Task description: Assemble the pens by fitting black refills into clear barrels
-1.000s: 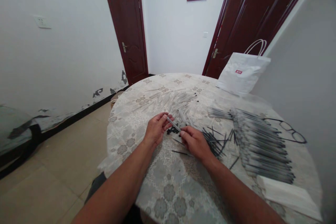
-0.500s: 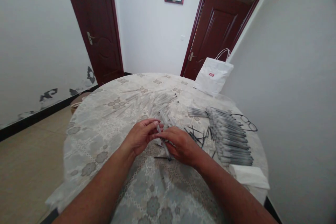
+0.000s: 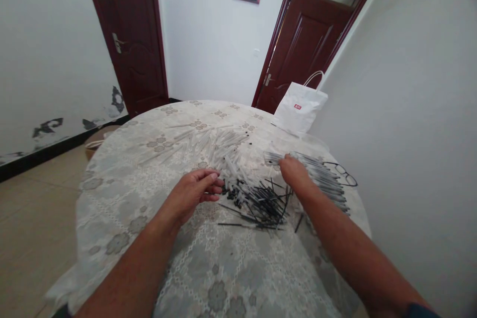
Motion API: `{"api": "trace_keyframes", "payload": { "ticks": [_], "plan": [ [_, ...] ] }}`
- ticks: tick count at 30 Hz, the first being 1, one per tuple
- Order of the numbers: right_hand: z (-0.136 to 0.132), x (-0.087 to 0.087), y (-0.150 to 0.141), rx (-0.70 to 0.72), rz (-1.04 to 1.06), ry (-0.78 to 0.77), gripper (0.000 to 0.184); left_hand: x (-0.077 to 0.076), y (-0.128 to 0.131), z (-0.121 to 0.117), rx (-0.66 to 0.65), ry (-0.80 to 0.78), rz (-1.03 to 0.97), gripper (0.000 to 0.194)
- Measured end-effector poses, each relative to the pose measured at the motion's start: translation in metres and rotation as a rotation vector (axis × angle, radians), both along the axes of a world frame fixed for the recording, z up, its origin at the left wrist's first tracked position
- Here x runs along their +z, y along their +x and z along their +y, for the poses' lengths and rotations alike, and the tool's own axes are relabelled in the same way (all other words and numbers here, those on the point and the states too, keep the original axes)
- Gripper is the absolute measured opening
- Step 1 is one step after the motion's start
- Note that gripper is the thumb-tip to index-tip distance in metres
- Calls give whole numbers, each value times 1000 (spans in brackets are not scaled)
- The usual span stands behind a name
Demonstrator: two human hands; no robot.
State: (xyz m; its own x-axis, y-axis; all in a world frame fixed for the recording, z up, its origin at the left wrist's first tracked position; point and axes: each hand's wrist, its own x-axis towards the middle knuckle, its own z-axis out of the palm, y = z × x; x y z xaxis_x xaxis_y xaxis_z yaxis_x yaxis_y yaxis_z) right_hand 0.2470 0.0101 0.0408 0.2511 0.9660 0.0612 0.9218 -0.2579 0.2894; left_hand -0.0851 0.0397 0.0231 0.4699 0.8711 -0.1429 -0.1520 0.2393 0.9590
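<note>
A round table covered in pale floral cloth [image 3: 223,268]; slender grey-and-clear plastic sticks [image 3: 330,179] are stacked in a row at its right.
The right hand [image 3: 293,171] is placed at the stack's far left end; whether anything is pinched cannot be told, the fingertips being hidden. The left hand [image 3: 197,189] is loosely curled, nothing seen in it, beside small black plastic caps [image 3: 231,194] and near thin black rods [image 3: 266,201]. Clear plastic tubes [image 3: 219,145] lie beyond. Round sticks would probably roll; alignment is best kept by light, parallel handling.
</note>
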Motion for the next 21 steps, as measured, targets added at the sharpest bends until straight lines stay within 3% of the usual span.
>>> {"api": "trace_keyframes", "payload": {
  "ticks": [8, 14, 21],
  "plan": [
    [23, -30, 27, -32, -12, -44, 29, 0, 0, -2, 0, -17, -18, 36],
    [32, -39, 33, -60, -5, -39, 32, 8, -2, -4, 20, -27, -9, 36],
    [41, -50, 36, -101, 17, -37, 33, 5, -4, -3, 19, -17, 5, 38]
  ]
}}
